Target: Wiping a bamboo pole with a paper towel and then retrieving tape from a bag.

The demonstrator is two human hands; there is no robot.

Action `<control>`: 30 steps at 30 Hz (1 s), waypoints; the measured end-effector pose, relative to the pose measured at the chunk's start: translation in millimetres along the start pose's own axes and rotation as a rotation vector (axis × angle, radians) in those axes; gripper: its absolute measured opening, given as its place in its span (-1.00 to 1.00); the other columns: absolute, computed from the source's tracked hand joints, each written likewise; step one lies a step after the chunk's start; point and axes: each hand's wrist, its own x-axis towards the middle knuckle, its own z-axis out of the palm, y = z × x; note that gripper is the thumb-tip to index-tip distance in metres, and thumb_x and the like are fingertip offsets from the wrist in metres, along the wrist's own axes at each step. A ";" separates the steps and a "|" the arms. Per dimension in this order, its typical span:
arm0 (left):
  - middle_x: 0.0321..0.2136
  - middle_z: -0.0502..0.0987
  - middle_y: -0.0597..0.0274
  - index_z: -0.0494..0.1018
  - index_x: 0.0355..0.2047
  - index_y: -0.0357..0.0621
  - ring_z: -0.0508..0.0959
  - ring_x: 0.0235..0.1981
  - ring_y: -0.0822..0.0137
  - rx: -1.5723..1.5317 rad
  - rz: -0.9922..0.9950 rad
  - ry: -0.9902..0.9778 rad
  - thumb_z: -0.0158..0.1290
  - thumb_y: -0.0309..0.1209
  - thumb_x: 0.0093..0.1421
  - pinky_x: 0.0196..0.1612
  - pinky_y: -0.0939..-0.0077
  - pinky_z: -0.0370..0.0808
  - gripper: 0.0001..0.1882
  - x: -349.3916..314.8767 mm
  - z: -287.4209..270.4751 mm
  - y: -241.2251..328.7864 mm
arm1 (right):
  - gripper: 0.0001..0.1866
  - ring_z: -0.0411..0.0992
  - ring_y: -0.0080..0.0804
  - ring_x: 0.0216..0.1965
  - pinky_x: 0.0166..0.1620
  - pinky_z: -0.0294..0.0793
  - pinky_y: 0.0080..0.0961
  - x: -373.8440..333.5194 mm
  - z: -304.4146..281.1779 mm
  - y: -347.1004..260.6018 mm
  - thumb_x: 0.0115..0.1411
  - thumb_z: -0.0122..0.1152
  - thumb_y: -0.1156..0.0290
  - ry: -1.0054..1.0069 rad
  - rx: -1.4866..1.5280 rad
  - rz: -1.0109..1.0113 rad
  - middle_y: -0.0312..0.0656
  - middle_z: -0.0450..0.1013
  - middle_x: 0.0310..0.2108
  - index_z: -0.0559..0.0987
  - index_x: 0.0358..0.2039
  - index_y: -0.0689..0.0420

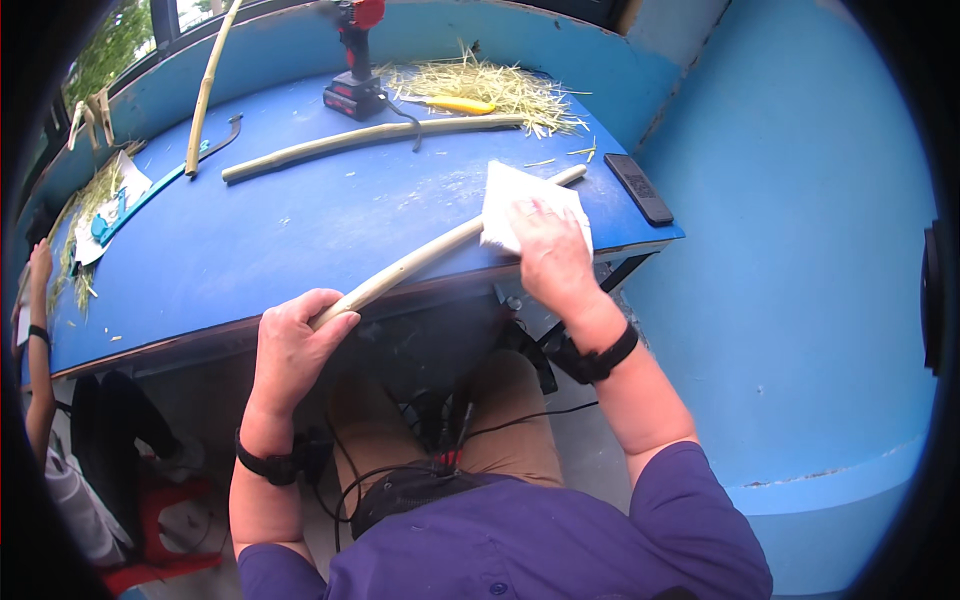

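Note:
A pale, peeled wooden stick (pixel 415 258) slants up to the right over the table's front edge. My left hand (pixel 297 345) is closed round its lower end. Farther up, my right hand (pixel 548 250) presses a white sheet (pixel 508 187), paper or cloth, against the stick, fingers spread over it. The stick's far tip shows beyond the sheet; the part beneath is hidden. Behind it, a second peeled stick (pixel 330 152) lies across the blue table (pixel 240 250).
A red-and-black cordless drill (pixel 355 85) stands at the back, beside straw-like shavings (pixel 500 85) and a yellow-handled tool (pixel 460 104). A dark phone or remote (pixel 638 188) lies at the right edge. Another stick (pixel 208 95) leans up at left, near a teal tool (pixel 130 210). A co-worker's arm (pixel 40 350) is far left.

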 end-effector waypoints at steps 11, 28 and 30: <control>-0.54 0.59 0.09 0.58 -0.33 -0.26 0.58 -0.53 0.30 -0.034 0.000 -0.002 0.25 -0.41 0.06 -0.38 0.48 0.48 -0.80 0.1 1.3 -2.8 | -0.44 0.31 -0.07 0.19 0.22 0.20 -0.04 2.6 1.7 1.0 0.01 -0.01 0.63 0.000 -0.043 0.012 -0.08 0.41 0.13 0.46 0.11 0.15; -0.38 0.41 0.27 0.33 -0.17 -0.23 0.39 -0.32 0.45 -0.169 0.060 -0.025 0.06 -0.53 0.24 -0.17 0.55 0.38 -0.82 -12.3 -4.3 -20.4 | -0.50 0.30 -0.12 0.20 0.24 0.15 0.03 -0.6 -9.5 -13.0 0.04 0.04 0.56 -0.007 0.024 0.013 -0.08 0.42 0.11 0.48 0.07 0.20; -0.37 0.42 0.23 0.33 -0.17 -0.23 0.41 -0.32 0.43 -0.166 0.067 -0.057 0.06 -0.52 0.25 -0.17 0.53 0.39 -0.82 -7.1 2.8 -20.7 | -0.50 0.31 -0.12 0.19 0.24 0.15 0.02 0.3 -12.0 -27.7 0.04 0.05 0.56 -0.017 0.025 -0.002 -0.07 0.42 0.10 0.48 0.07 0.22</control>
